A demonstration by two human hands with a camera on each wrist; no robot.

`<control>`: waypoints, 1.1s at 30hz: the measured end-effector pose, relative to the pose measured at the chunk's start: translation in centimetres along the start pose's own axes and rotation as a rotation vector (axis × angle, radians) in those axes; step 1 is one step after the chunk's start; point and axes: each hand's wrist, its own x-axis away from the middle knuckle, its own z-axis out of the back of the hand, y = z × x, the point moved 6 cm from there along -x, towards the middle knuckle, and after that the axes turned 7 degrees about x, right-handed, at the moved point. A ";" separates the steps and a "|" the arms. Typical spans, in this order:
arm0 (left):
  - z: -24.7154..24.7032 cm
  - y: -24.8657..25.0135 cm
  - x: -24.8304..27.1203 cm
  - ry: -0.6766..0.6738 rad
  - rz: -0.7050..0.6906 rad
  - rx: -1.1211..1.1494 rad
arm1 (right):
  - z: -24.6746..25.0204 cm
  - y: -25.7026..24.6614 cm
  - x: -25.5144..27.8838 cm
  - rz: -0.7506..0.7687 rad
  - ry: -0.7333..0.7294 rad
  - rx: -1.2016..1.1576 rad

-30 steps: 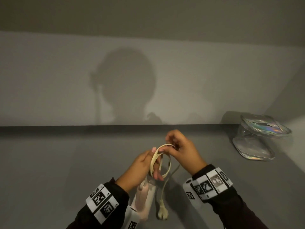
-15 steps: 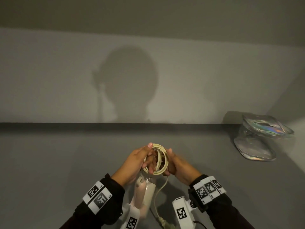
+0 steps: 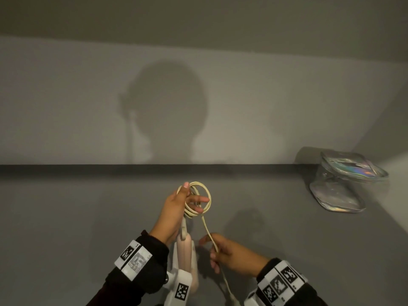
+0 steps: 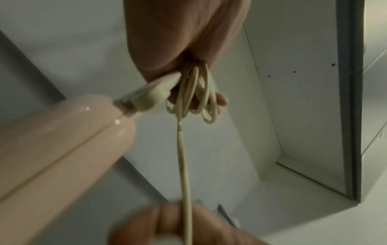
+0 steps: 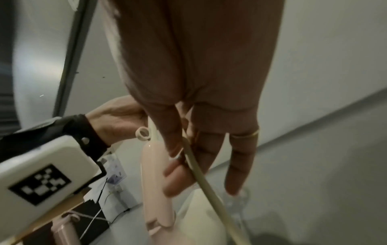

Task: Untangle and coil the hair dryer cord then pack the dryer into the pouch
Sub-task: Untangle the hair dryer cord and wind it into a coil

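Note:
My left hand (image 3: pixel 191 200) holds several loops of the cream cord (image 3: pixel 199 196) above the grey surface, fingers through the coil (image 4: pixel 192 99). The pink hair dryer (image 3: pixel 184 250) hangs from the coil by its cord end, its handle (image 4: pixel 62 140) close below my left wrist. One loose strand (image 3: pixel 207 230) runs down from the coil to my right hand (image 3: pixel 213 250), which pinches it between thumb and fingers (image 5: pixel 178 159). Below that hand the cord (image 5: pixel 209 184) trails off the bottom of the head view. The clear iridescent pouch (image 3: pixel 340 188) lies at the far right, apart from both hands.
A grey table surface (image 3: pixel 77 217) stretches to a dark ledge (image 3: pixel 88 168) along a pale wall. A side wall (image 3: pixel 393 217) closes in on the right beside the pouch. White marker blocks (image 5: pixel 41 174) sit on both wrists.
My right hand left the coil and slid down the loose cord towards me. My left hand kept the coil and lifted it slightly, dryer still hanging.

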 end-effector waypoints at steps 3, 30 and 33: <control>0.4 0.1 -0.2 0.037 -0.040 -0.104 | -0.3 0.8 1.1 -0.047 -0.051 0.051; -2.9 -1.8 2.1 -0.467 0.032 -0.168 | 7.9 -6.4 0.4 0.208 0.057 -0.064; -1.9 -1.7 1.6 -0.414 0.048 -0.236 | 8.2 -5.7 0.5 0.143 0.158 0.050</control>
